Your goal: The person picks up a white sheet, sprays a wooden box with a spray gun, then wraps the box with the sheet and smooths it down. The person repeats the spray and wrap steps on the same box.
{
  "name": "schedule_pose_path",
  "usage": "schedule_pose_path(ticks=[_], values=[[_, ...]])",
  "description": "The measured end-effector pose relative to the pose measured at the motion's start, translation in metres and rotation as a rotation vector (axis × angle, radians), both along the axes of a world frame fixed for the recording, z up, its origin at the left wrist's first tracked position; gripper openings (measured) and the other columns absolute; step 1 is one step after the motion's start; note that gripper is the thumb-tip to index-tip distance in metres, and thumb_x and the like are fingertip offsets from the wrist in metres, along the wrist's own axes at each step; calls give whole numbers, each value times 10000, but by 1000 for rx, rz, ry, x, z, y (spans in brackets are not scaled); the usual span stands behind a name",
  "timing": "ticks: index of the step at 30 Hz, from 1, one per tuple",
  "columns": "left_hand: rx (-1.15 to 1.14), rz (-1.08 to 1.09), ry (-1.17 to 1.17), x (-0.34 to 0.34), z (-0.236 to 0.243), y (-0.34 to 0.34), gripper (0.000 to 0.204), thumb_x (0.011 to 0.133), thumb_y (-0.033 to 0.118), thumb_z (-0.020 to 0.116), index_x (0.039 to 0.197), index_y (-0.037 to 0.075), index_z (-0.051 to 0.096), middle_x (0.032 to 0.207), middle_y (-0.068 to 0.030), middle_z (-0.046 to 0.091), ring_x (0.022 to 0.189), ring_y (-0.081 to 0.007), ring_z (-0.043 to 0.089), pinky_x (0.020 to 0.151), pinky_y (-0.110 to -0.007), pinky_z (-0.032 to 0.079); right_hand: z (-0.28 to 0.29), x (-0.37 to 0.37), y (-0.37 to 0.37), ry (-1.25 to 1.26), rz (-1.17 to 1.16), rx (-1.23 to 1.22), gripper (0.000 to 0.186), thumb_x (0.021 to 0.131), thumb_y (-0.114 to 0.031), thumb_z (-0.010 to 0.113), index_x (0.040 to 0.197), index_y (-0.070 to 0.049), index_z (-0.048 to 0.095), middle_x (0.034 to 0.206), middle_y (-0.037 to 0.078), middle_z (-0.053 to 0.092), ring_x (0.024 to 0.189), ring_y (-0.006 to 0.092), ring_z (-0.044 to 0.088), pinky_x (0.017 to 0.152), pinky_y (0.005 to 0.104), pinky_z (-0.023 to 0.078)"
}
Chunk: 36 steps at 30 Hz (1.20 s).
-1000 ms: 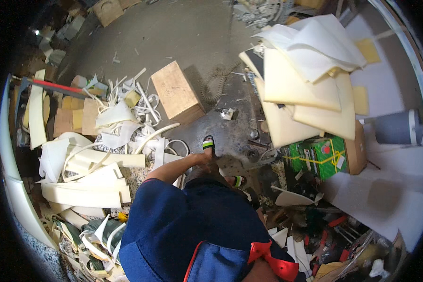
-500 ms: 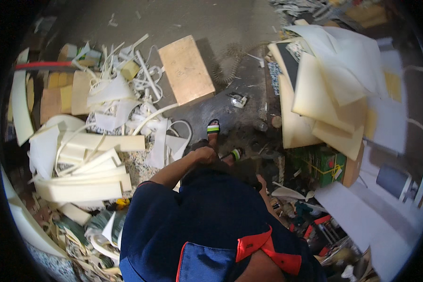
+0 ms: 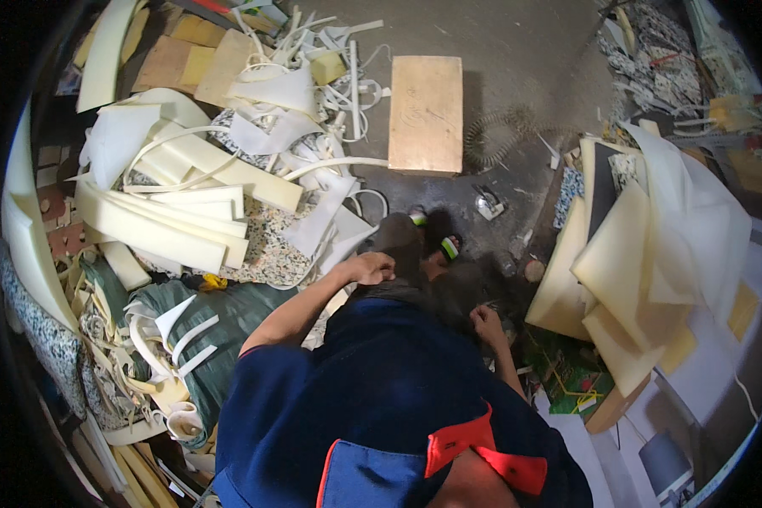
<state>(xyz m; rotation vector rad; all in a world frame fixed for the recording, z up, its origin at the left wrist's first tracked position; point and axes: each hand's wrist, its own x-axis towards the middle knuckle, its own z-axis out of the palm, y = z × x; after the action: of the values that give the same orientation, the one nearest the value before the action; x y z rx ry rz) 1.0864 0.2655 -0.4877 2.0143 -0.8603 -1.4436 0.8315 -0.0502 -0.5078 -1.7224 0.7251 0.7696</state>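
Observation:
My left hand (image 3: 372,267) rests with curled fingers on the left thigh of my dark trousers (image 3: 398,237), seeming to grip the cloth. My right hand (image 3: 487,322) is beside my right thigh, its fingers bent together; whether anything is between them I cannot make out. My sandaled feet (image 3: 447,247) stand on the dark floor just beyond my knees. Piled foam offcuts (image 3: 169,229) lie to my left, and stacked cream foam sheets (image 3: 605,271) lie to my right.
A plywood box (image 3: 425,114) stands ahead, with a coiled hose (image 3: 491,140) and a small metal object (image 3: 488,201) near it. A green bundle (image 3: 220,356) with white strips is at lower left. More scrap piles (image 3: 652,72) sit at far right.
The view has turned, so the box and piles sit differently in the picture. My knees have bent forward over my feet, and my right hand has come into view beside my thigh.

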Motion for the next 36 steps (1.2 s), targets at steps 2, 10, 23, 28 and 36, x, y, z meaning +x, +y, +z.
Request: schedule_pose_path(ticks=[2, 10, 23, 28, 36], values=[[38, 60, 97, 0, 18, 5, 281, 863, 333, 642, 921, 61, 677, 845, -192, 676, 860, -365, 656, 742, -447, 501, 5, 6, -4, -25, 22, -32, 188, 891, -191, 605, 929, -13, 651, 819, 132, 655, 766, 224, 622, 717, 371, 483], [193, 229, 125, 35, 46, 16, 268, 870, 339, 691, 852, 77, 639, 654, -79, 568, 658, -176, 542, 603, -355, 432, 10, 63, -4, 40, 124, -104, 195, 885, -202, 612, 920, -17, 665, 821, 138, 671, 790, 252, 651, 724, 372, 492], [6, 174, 27, 186, 32, 164, 270, 880, 289, 669, 793, 39, 615, 715, -125, 595, 691, -257, 587, 649, -387, 461, 18, 210, 132, -41, 224, -207, 261, 827, -231, 654, 965, -10, 670, 954, 185, 690, 904, 322, 667, 797, 424, 511], [187, 376, 349, 238, 15, 176, 211, 892, 215, 700, 992, 32, 668, 763, -36, 623, 689, -118, 539, 639, -303, 448, 47, 229, 155, 62, 27, -273, 166, 835, -196, 652, 871, -35, 665, 915, 163, 697, 874, 319, 665, 754, 414, 507], [154, 486, 110, 309, -36, 155, 247, 896, 193, 694, 1056, 11, 649, 801, -26, 637, 691, -91, 545, 631, -248, 440, 29, 193, 132, 96, -405, -239, 257, 815, -279, 713, 928, -49, 715, 883, 129, 717, 784, 239, 688, 695, 397, 518]])
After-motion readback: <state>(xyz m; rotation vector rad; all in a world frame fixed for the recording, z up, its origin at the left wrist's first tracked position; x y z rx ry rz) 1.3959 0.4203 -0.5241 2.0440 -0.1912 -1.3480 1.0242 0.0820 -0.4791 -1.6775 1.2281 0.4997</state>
